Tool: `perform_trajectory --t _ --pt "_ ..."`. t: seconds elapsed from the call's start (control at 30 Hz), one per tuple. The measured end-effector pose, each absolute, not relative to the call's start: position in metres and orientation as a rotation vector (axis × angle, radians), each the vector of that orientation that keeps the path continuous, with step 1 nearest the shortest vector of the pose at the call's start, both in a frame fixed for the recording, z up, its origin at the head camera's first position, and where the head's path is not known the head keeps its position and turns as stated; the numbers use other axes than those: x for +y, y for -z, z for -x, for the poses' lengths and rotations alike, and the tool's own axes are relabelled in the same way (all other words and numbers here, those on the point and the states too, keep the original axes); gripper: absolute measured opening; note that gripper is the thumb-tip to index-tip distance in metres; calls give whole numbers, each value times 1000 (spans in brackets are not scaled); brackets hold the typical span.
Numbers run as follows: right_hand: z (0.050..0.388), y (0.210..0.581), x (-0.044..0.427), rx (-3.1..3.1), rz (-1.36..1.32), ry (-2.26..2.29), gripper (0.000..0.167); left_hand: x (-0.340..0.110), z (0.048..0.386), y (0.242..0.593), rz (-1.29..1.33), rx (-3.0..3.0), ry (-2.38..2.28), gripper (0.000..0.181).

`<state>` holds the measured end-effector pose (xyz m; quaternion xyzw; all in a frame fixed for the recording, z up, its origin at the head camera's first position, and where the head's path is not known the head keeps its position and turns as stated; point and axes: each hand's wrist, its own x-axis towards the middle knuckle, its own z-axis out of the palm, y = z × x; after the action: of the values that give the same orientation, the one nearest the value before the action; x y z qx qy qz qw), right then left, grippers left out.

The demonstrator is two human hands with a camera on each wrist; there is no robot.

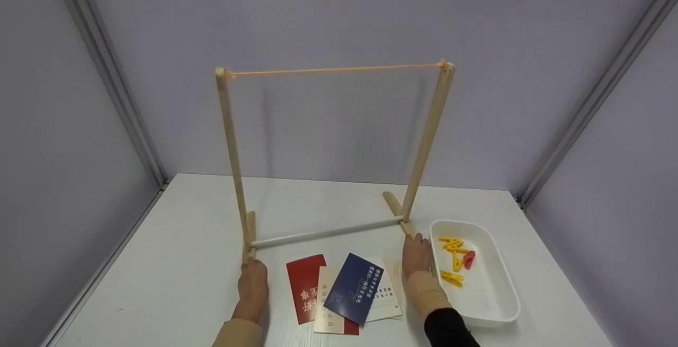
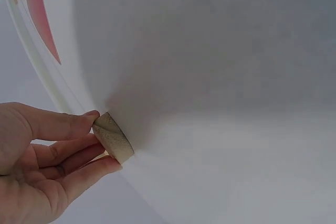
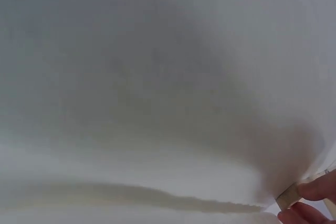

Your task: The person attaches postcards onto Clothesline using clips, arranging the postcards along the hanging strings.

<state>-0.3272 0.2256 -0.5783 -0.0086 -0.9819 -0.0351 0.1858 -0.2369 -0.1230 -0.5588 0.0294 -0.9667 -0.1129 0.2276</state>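
A wooden frame (image 1: 229,140) stands on the white table, with an orange string (image 1: 333,69) stretched between its two post tops and a pale rod (image 1: 328,232) joining the posts low down. My left hand (image 1: 253,284) grips the near end of the left foot. In the left wrist view, thumb and fingers pinch that wooden foot's end (image 2: 114,139). On the other side, my right hand (image 1: 417,256) holds the near end of the right foot (image 1: 393,204). The right wrist view catches only some fingertips on the wooden end (image 3: 287,198).
Between my forearms lie overlapping cards: a red one (image 1: 304,283), a dark blue one (image 1: 354,288) and some cream ones (image 1: 385,299). A white tray (image 1: 511,294) at the right holds several yellow clothespins (image 1: 452,278) and a red clothespin (image 1: 469,259). Grey walls enclose the table.
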Motion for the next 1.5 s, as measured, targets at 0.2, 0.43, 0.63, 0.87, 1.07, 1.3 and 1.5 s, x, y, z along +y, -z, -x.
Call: perform_trajectory --t 0.2,0.43,0.63,0.87,1.07,1.3,1.5 --pt "323 581 220 -2681 8 113 7 -128 241 557 -82 -2640 263 7" --pt "318 579 214 -2781 19 158 14 -133 243 556 -88 -2692 316 6" --pt "313 577 211 -2776 0 172 15 -138 244 555 -96 -2704 345 4" --pt "307 578 209 -2778 17 203 16 -140 247 554 -109 -2767 348 6" --pt "303 580 207 -2771 21 221 15 -141 247 553 -135 -2742 377 6" --pt "298 579 206 -2745 39 243 17 -143 250 554 -125 -2698 363 6" --pt "296 580 207 -2793 63 275 19 -145 250 553 -109 -2738 383 5"
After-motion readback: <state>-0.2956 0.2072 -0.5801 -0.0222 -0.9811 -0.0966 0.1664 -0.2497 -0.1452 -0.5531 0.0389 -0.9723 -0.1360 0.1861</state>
